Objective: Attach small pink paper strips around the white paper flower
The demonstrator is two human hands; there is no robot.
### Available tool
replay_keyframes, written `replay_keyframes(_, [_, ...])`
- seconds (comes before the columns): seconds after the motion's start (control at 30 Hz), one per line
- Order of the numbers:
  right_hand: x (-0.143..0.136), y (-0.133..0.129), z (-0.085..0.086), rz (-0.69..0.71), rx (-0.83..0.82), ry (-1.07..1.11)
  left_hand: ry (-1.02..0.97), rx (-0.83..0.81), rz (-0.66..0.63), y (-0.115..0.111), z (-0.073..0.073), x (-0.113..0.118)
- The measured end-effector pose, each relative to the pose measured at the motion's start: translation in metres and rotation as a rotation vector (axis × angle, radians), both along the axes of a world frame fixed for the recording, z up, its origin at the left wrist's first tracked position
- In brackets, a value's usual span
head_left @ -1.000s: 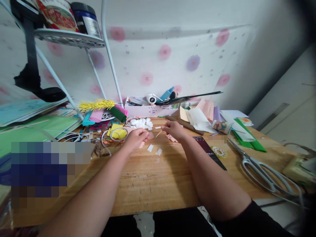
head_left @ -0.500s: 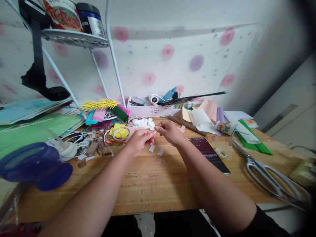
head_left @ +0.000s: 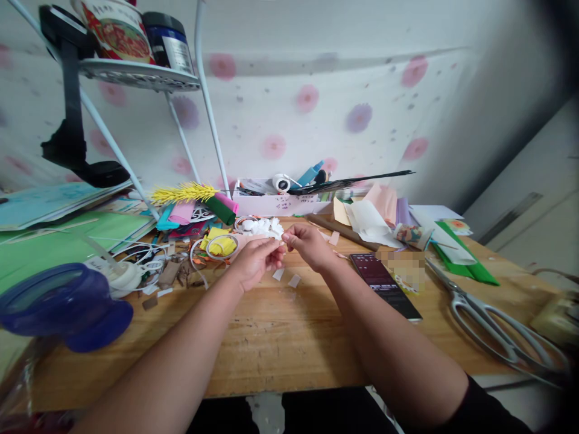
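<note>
The left hand (head_left: 260, 262) and right hand (head_left: 307, 247) are bare, as are both forearms. A plain black sleeve (head_left: 486, 410) covers the right arm at the elbow (its edge loose and slightly curved). Black cloth (head_left: 325, 410) covers the lap, dark enough that its weave and seams cannot be told

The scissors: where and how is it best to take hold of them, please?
Probably by the handle loops of the scissors, with the right hand coming from the near side: the loops lie toward the person, the blades point away.
</note>
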State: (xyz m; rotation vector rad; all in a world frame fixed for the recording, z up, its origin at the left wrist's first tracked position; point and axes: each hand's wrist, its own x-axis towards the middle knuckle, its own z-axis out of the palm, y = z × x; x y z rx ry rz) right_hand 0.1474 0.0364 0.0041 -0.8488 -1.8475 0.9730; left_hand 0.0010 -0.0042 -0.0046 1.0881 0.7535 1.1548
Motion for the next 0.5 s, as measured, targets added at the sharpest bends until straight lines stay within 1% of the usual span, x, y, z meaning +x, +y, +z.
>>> replay_keyframes(0.07, [-0.0008, -0.0013, 0.0010, -0.009, 0.005, -0.010, 0.017, 0.015, 0.015, 0.0005, -0.0005, 0.0002])
replay_keyframes(0.2, [-0.0052, -0.0048, 0.0022, -0.085, 0.034, -0.029, 0.057, 0.028, 0.057, 0.0010, -0.0017, 0.0004])
replay_keyframes(0.3, [-0.0088, -0.0068, 0.0017, -0.133, 0.001, -0.005, 0.077, 0.034, 0.088, 0.0009, -0.0012, 0.0004])
replay_keyframes(0.37, [-0.0095, -0.0068, 0.0010, -0.114, -0.065, 0.017, 0.093, 0.028, 0.099, 0.0010, -0.0008, 0.0001])
replay_keyframes(0.5, [-0.0059, -0.0034, 0.0000, -0.008, -0.188, 0.098, 0.130, 0.042, 0.107, 0.0021, -0.0017, -0.0013])
